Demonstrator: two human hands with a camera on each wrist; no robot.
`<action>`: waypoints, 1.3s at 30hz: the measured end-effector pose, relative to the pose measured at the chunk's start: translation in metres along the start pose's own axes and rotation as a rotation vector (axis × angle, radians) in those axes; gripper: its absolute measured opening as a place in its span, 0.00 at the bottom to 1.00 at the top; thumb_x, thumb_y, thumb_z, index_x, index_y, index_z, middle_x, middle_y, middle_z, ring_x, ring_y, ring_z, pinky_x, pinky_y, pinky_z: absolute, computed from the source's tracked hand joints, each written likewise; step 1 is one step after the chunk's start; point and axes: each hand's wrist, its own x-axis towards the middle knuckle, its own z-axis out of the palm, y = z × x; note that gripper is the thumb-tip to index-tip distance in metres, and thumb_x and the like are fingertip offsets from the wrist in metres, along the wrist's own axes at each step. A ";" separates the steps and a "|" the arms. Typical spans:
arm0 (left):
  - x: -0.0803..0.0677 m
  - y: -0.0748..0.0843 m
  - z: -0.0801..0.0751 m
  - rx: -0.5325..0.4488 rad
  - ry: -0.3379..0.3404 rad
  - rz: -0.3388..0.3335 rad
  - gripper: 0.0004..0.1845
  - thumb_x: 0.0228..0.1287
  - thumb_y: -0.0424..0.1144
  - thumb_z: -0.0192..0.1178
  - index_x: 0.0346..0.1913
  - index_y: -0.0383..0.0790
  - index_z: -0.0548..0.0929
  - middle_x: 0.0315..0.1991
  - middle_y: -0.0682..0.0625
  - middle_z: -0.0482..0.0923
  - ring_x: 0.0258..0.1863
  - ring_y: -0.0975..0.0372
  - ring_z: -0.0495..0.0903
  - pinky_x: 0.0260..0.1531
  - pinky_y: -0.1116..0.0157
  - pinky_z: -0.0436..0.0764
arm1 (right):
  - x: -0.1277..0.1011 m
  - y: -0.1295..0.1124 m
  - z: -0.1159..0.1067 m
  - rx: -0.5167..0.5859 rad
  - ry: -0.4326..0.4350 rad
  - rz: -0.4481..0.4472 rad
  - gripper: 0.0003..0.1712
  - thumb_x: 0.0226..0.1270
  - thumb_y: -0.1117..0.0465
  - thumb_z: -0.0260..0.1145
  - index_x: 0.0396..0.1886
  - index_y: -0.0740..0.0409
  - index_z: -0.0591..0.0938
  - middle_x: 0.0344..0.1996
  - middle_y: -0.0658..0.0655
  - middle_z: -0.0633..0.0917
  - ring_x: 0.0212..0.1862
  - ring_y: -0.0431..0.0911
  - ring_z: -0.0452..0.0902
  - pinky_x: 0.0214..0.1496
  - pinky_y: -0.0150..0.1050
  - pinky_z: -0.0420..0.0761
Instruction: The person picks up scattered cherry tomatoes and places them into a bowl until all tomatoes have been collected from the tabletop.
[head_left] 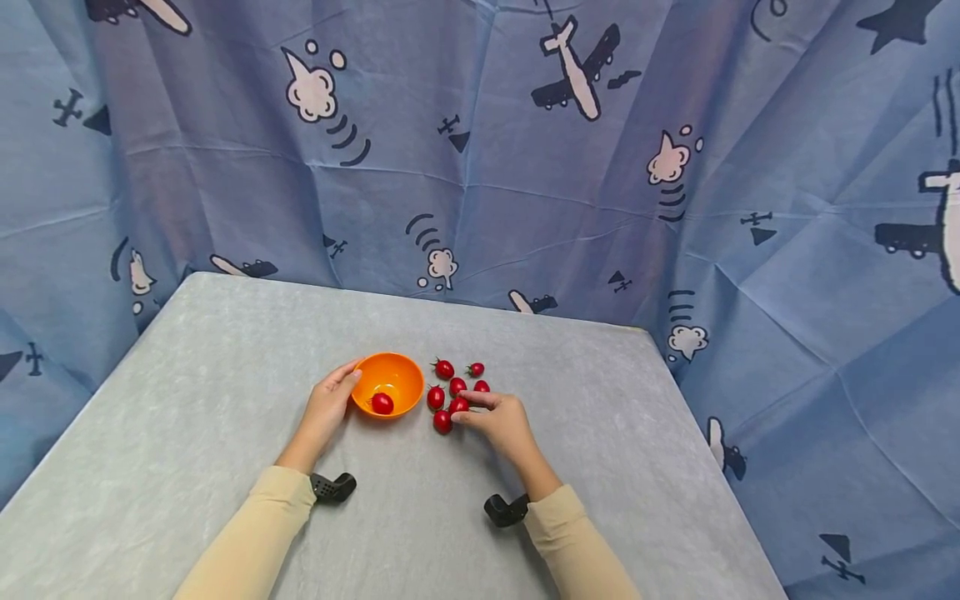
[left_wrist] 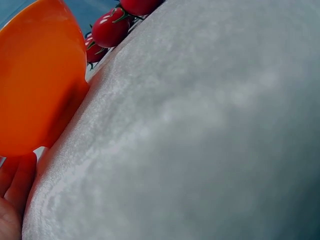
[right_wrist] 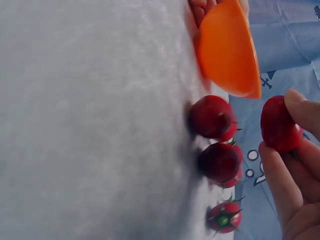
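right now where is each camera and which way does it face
Head: on the head, facing forward and down at the round orange bowl; left hand, right hand and beige sleeves show.
Left wrist: on that wrist, facing the bowl's outside; left fingers show.
Right wrist: on that wrist, facing an oval red tomato in right fingers; left fingers too.
Both wrist views share the bowl.

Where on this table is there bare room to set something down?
Bare table lies left of the left hand and right of the right hand, out to the edges. Tomatoes crowd the space between bowl and right hand.
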 end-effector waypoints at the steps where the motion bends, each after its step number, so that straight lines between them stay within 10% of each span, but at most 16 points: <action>1: 0.000 0.000 0.000 0.001 0.000 -0.002 0.27 0.77 0.48 0.50 0.72 0.38 0.69 0.73 0.43 0.67 0.75 0.56 0.62 0.76 0.58 0.61 | 0.001 -0.003 0.000 0.001 -0.002 0.003 0.23 0.47 0.52 0.82 0.46 0.49 0.90 0.57 0.59 0.85 0.65 0.55 0.75 0.69 0.55 0.72; 13: 0.001 -0.001 0.000 0.003 0.002 0.002 0.26 0.77 0.48 0.50 0.71 0.38 0.70 0.73 0.43 0.67 0.74 0.56 0.63 0.76 0.58 0.61 | 0.011 -0.030 0.009 -0.014 -0.032 -0.006 0.22 0.49 0.53 0.81 0.48 0.47 0.90 0.48 0.59 0.88 0.45 0.50 0.74 0.34 0.31 0.71; 23: 0.001 -0.001 0.000 0.002 0.001 0.001 0.27 0.77 0.47 0.50 0.72 0.38 0.70 0.73 0.44 0.67 0.74 0.56 0.63 0.75 0.58 0.62 | 0.018 -0.038 0.017 0.025 -0.036 -0.033 0.25 0.47 0.49 0.82 0.48 0.45 0.90 0.53 0.60 0.86 0.56 0.55 0.79 0.49 0.37 0.84; 31: 0.001 -0.001 0.001 0.004 -0.002 0.006 0.26 0.77 0.47 0.50 0.71 0.38 0.70 0.73 0.43 0.68 0.73 0.56 0.64 0.75 0.58 0.62 | 0.022 -0.047 0.024 0.035 -0.065 -0.031 0.25 0.47 0.48 0.82 0.48 0.45 0.90 0.46 0.61 0.87 0.30 0.45 0.72 0.23 0.29 0.68; 39: 0.001 0.000 0.002 0.011 0.007 0.001 0.27 0.77 0.48 0.50 0.71 0.38 0.70 0.73 0.43 0.67 0.74 0.55 0.63 0.76 0.57 0.61 | 0.030 -0.053 0.035 0.048 -0.102 -0.024 0.24 0.49 0.48 0.81 0.48 0.45 0.90 0.50 0.55 0.88 0.55 0.50 0.80 0.53 0.39 0.83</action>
